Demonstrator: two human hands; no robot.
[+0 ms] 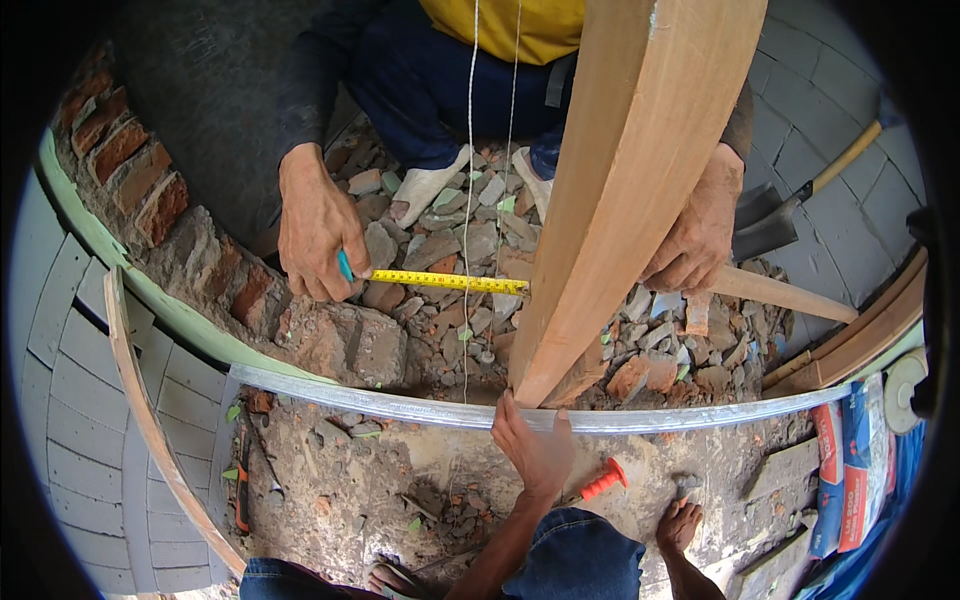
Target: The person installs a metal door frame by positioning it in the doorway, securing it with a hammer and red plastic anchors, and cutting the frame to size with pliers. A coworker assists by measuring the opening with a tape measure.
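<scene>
My left hand [532, 450] grips a long silver metal bar [380, 402] at the foot of a thick upright wooden post [630, 180], its fingertips reaching the post's lower corner. Low at the right, my right hand [680, 525] is curled near the ground beside a small greyish piece [686, 484]; what it holds, if anything, is unclear. Across from me, another person's hand [322, 225] pulls a yellow tape measure [450, 281] toward the post. That person's other hand [700, 230] is behind the post, by a slanting wooden stick [790, 292]. White strings [468, 200] hang left of the post.
Broken brick and tile rubble [430, 245] fills the ground beyond the bar. A curved brick edge [135, 175] runs along the left. A red-handled tool [604, 480] lies near my knee. A shovel [770, 220] and printed bags [850, 480] are at the right.
</scene>
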